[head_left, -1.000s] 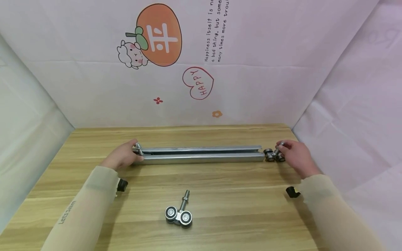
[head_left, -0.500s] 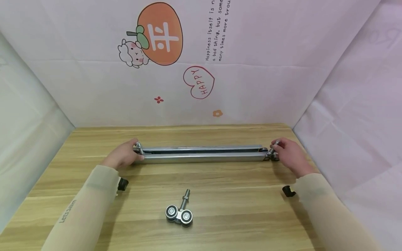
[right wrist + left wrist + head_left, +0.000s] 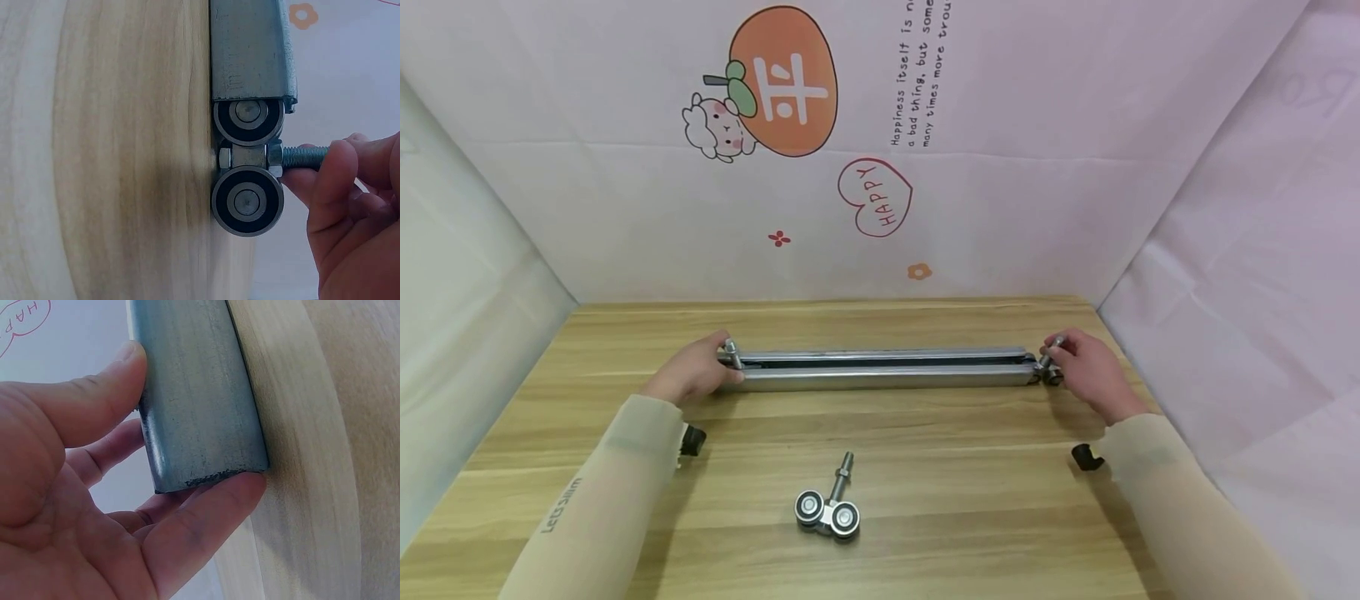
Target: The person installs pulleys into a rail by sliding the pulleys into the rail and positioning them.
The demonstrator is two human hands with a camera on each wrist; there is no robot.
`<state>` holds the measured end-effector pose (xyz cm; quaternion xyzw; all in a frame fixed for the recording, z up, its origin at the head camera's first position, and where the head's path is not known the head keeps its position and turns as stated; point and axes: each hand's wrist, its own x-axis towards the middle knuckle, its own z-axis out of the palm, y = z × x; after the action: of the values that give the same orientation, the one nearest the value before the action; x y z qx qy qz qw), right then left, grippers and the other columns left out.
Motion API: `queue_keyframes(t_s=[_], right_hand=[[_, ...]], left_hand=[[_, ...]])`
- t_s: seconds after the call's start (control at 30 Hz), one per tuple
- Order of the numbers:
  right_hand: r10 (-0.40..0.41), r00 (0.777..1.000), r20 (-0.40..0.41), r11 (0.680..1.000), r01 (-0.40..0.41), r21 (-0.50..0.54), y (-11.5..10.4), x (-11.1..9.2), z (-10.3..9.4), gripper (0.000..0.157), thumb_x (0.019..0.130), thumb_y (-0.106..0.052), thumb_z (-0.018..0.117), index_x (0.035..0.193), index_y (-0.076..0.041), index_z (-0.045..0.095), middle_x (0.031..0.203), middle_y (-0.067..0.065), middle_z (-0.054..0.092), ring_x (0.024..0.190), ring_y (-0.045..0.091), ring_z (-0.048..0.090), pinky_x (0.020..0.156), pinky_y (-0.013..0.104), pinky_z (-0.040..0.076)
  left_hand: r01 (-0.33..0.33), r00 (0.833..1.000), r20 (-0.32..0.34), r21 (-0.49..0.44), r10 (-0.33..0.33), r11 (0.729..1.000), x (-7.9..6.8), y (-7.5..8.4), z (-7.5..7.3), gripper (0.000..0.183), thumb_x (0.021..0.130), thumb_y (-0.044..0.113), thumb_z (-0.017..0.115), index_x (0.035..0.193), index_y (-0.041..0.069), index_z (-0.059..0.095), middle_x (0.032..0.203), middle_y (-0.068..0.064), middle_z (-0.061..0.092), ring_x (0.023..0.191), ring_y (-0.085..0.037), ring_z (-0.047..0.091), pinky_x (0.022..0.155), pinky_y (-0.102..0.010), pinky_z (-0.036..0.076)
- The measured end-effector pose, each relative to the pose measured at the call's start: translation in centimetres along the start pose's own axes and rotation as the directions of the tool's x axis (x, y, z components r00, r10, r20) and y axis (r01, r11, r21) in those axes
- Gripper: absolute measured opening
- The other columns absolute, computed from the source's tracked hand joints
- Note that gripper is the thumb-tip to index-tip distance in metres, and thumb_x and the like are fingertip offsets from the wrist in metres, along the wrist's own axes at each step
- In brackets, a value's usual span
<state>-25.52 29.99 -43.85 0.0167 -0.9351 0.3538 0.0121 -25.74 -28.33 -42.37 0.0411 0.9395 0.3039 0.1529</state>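
A silver metal channel track [image 3: 880, 381] lies across the table with its slot facing up. My left hand [image 3: 694, 368] grips its left end, thumb on one edge and a finger against the end face in the left wrist view. A threaded bolt [image 3: 733, 355] stands out of the slot beside that hand; whatever is below it is hidden. At the right end, my right hand [image 3: 1093, 373] pinches the bolt of a roller trolley [image 3: 247, 201]. One wheel pair is partly inside the track mouth, the other outside, as the right wrist view shows.
A second roller trolley [image 3: 827, 512] lies on the wooden table [image 3: 955, 483] nearer the person, its bolt pointing away. A white printed cloth [image 3: 1000, 208] hangs behind the table, with more cloth at both sides.
My right hand has moved left, bringing the trolley from just outside the track until its leading wheels entered the right end. The left hand stays in place.
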Motion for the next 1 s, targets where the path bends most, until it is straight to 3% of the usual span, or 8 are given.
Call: queue_keyframes(t_s=[0.27, 0.53, 0.8, 1.0], right_hand=[[-0.010, 1.000, 0.001, 1.000, 0.010, -0.019, -0.1, -0.1, 0.0, 0.030, 0.109, -0.024, 0.043, 0.121, -0.002, 0.059, 0.122, 0.018, 0.065, 0.098, 0.031, 0.058, 0.067, 0.038, 0.048], [-0.036, 0.999, 0.009, 0.999, 0.037, -0.022, -0.4, 0.0, 0.4, 0.029, 0.108, -0.025, 0.045, 0.122, -0.004, 0.060, 0.122, 0.017, 0.064, 0.113, 0.036, 0.057, 0.085, 0.049, 0.045], [-0.028, 1.000, 0.005, 0.998, 0.028, -0.047, -1.3, 0.2, 0.8, 0.033, 0.107, -0.025, 0.047, 0.127, -0.002, 0.061, 0.125, 0.021, 0.061, 0.112, 0.037, 0.056, 0.086, 0.052, 0.044], [-0.006, 1.000, 0.018, 0.999, 0.006, -0.045, -1.9, 0.3, 0.9, 0.034, 0.107, -0.023, 0.046, 0.129, -0.001, 0.060, 0.121, 0.020, 0.062, 0.101, 0.033, 0.058, 0.077, 0.044, 0.046]], left_hand=[[0.014, 1.000, 0.009, -0.005, -0.014, 1.000, -0.1, 0.2, 0.0, 0.029, 0.094, 0.018, 0.070, 0.105, 0.007, 0.046, 0.091, -0.013, 0.055, 0.085, -0.031, 0.049, 0.074, -0.045, 0.039], [0.022, 1.000, 0.015, -0.018, -0.022, 1.000, -0.4, 0.5, -0.1, 0.037, 0.095, 0.019, 0.069, 0.120, 0.004, 0.047, 0.112, -0.021, 0.058, 0.099, -0.037, 0.050, 0.084, -0.054, 0.041], [0.015, 1.000, 0.007, -0.011, -0.015, 1.000, -0.4, 0.5, -0.2, 0.031, 0.095, 0.018, 0.070, 0.112, 0.005, 0.047, 0.101, -0.017, 0.058, 0.093, -0.035, 0.050, 0.080, -0.050, 0.040], [0.012, 1.000, 0.012, -0.005, -0.012, 1.000, -0.2, 0.2, -0.1, 0.033, 0.095, 0.019, 0.070, 0.115, 0.005, 0.047, 0.105, -0.018, 0.058, 0.095, -0.036, 0.050, 0.081, -0.051, 0.041]])
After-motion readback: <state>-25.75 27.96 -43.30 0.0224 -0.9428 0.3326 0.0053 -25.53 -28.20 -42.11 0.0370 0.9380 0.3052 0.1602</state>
